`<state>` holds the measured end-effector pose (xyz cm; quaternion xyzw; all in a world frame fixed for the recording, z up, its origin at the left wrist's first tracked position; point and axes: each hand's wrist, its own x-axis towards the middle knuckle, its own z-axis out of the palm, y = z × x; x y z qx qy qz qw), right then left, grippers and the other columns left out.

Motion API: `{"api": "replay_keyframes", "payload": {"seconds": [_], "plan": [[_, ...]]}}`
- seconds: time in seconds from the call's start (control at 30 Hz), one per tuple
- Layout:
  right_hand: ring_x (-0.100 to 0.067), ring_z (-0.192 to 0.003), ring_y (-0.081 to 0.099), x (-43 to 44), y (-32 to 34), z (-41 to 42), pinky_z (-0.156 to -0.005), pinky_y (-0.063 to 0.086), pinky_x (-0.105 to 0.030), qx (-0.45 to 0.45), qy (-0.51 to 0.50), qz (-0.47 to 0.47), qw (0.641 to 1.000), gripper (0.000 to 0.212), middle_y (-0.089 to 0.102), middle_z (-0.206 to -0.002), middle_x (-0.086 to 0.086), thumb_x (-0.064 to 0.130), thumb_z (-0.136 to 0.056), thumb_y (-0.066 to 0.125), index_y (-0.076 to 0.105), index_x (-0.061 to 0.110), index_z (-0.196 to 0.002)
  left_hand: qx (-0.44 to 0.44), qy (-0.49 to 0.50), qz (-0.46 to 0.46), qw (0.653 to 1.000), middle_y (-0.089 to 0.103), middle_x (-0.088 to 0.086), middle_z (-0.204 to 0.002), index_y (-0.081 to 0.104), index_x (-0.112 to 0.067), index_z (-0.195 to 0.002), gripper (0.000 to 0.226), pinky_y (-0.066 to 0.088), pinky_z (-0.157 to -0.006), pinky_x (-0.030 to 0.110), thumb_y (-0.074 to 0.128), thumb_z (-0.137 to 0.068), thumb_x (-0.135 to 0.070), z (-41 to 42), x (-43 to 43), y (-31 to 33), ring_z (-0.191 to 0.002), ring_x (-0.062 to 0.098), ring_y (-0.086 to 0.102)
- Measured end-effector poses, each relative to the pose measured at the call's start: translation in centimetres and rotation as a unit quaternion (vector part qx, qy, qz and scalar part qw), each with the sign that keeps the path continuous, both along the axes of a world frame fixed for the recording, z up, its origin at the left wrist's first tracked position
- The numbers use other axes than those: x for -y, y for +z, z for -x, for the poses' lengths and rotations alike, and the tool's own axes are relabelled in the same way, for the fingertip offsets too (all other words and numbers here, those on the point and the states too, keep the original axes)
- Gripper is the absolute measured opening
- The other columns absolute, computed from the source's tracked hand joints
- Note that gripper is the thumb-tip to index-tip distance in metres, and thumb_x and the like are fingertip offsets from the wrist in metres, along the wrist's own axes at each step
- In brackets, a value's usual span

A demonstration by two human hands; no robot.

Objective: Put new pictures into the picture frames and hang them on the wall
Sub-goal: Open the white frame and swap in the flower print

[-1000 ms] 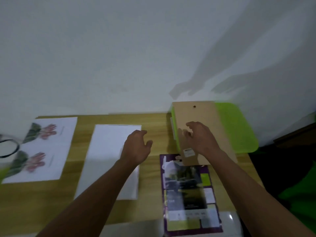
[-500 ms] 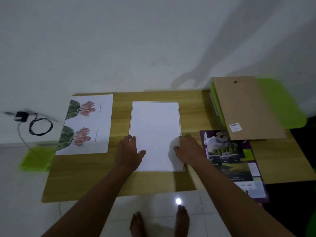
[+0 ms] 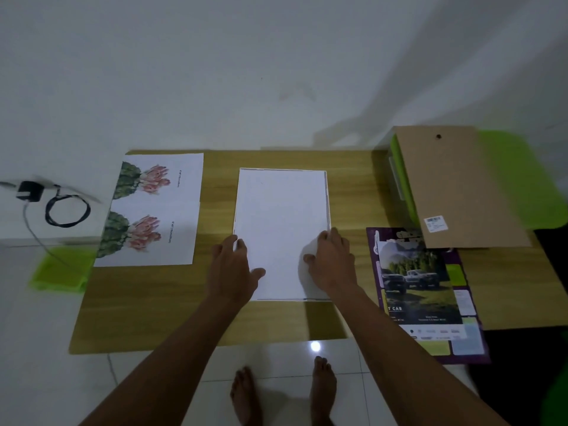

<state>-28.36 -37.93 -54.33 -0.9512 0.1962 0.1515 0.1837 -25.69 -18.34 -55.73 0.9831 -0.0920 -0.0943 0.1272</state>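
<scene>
A white sheet lies inside a thin picture frame (image 3: 281,222) at the middle of the wooden table (image 3: 347,192). My left hand (image 3: 235,269) rests on its lower left edge with fingers relaxed. My right hand (image 3: 333,262) rests on its lower right edge, fingertips at the frame's side. A printed sheet with two cactus flower pictures (image 3: 150,210) lies to the left. A brown backing board (image 3: 455,189) lies at the right on a green stool (image 3: 522,186). A purple car poster (image 3: 427,293) lies at the table's right front.
A black charger with a coiled cable (image 3: 58,207) sits on a white surface at the left, above a green object (image 3: 58,272). A plain white wall (image 3: 276,72) stands behind the table. My bare feet (image 3: 282,392) are on white floor tiles.
My right hand left the brown backing board and both hands came onto the white framed sheet. The view shifted left and down.
</scene>
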Motion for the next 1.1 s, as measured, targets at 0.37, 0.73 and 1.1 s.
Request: {"api": "replay_keyframes", "payload": {"seconds": [0.37,0.73,1.1], "plan": [[-0.025,-0.122,0.055,-1.1,1.5,-0.7,-0.102,0.047,-0.04,0.158,-0.192,-0.2,0.948,0.06,0.058,-0.134,-0.004,0.014,-0.09,0.068,0.041,0.021,-0.144,-0.001,0.028,0.014,1.0,0.041,0.007,-0.147,0.042,-0.006,-0.142,0.075,0.038,-0.103,0.035,0.067,-0.084,-0.047,0.3,0.4,0.6,-0.131,0.029,0.038],[-0.012,-0.091,0.063,2.4,1.6,-0.2,-0.07,0.046,-0.024,0.14,-0.276,-0.425,0.851,0.04,0.069,-0.107,0.0,-0.001,-0.093,0.053,0.057,0.027,-0.122,0.004,0.091,0.061,0.994,0.051,0.012,-0.132,0.046,-0.007,-0.138,0.062,0.042,-0.099,0.04,0.064,-0.088,-0.039,-0.9,1.3,0.9,-0.121,0.03,0.048],[-0.018,-0.094,0.066,3.3,1.5,-0.9,-0.079,0.051,-0.028,0.13,-0.303,-0.481,0.813,0.034,0.071,-0.107,-0.004,-0.003,-0.093,0.058,0.06,0.022,-0.116,-0.019,0.182,0.167,0.969,0.066,0.013,-0.11,0.063,-0.004,-0.119,0.04,0.045,-0.091,0.038,0.062,-0.091,-0.032,-3.1,1.6,1.8,-0.103,0.029,0.059]]}}
